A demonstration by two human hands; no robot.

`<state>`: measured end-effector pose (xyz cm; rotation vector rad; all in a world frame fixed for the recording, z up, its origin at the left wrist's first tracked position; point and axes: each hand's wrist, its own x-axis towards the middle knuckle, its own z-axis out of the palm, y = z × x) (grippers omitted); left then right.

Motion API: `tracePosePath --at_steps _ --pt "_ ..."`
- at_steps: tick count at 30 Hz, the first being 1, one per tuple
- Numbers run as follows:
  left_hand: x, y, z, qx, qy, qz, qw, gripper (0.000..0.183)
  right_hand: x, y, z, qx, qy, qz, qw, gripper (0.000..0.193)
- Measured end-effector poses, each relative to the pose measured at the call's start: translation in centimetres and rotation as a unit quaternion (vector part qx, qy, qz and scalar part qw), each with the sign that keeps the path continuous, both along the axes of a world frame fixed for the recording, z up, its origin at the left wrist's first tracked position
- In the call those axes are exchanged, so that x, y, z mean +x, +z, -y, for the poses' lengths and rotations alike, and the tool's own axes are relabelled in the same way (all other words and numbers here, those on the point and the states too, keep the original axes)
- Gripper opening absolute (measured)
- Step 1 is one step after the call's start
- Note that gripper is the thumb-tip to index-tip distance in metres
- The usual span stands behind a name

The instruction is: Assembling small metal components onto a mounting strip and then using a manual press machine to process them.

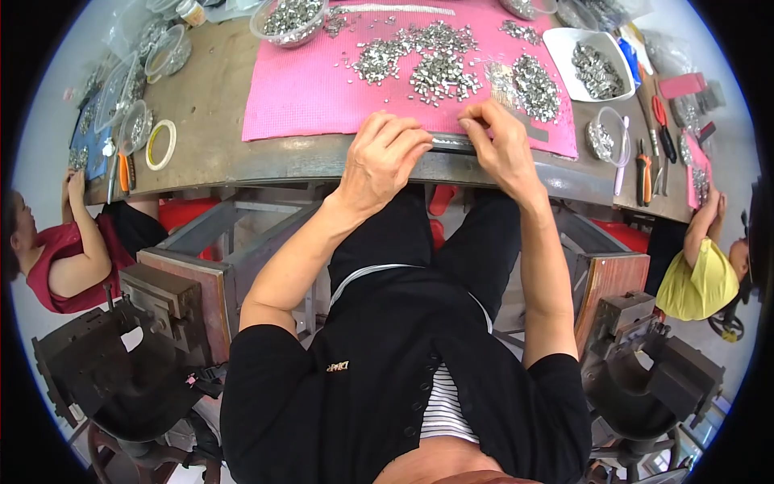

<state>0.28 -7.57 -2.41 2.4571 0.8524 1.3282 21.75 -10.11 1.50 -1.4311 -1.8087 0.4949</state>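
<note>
My left hand (pixel 380 157) is over the table's front edge, its fingers curled in a pinch. My right hand (pixel 501 145) is a little to the right, thumb and forefinger bent close together. Whatever lies between the fingertips of either hand is too small to make out. Between the hands, a dark strip with a bright, shiny line (pixel 451 142) runs along the edge. Beyond them, heaps of small silvery metal pieces (pixel 439 77) are spread over a pink textured mat (pixel 298 101). Another pile of pieces (pixel 536 89) is beyond my right hand.
A clear tub (pixel 256 31) of metal pieces stands at the back. On the right are a white tray (pixel 556 48), a small cup (pixel 625 133) and orange-handled pliers (pixel 643 181). A tape roll (pixel 161 145) lies left. Co-workers sit at both sides, near dark machines (pixel 161 310).
</note>
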Motion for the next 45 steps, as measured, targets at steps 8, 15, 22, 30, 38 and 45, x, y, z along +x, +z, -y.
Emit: tracePosePath --at_steps 8,15,22,30,38,45 --pt "-2.9 0.8 -3.3 -0.064 0.140 -0.015 0.988 0.011 -1.9 -1.4 1.2 0.068 0.020 0.024 0.997 0.007" --pt "-3.3 0.8 -4.6 -0.069 0.154 -0.082 0.982 0.010 -2.5 -2.1 1.5 0.144 0.005 0.071 0.987 0.013" --pt "-2.7 0.4 -5.3 -0.079 0.127 -0.106 0.983 0.008 -2.3 -1.6 1.6 0.060 0.001 -0.008 0.998 0.006" --pt "-3.2 0.1 -5.9 -0.016 0.162 -0.081 0.983 0.007 -2.5 -2.4 1.0 0.131 -0.004 0.050 0.990 0.010" --pt "-3.6 0.2 -6.6 -0.031 0.154 -0.031 0.987 0.013 -1.9 -1.5 1.9 0.175 0.041 0.140 0.974 0.015" --pt "-2.6 1.2 -11.4 0.014 0.147 -0.054 0.988 0.013 -1.1 0.5 -5.7 0.102 0.018 0.144 0.984 0.013"
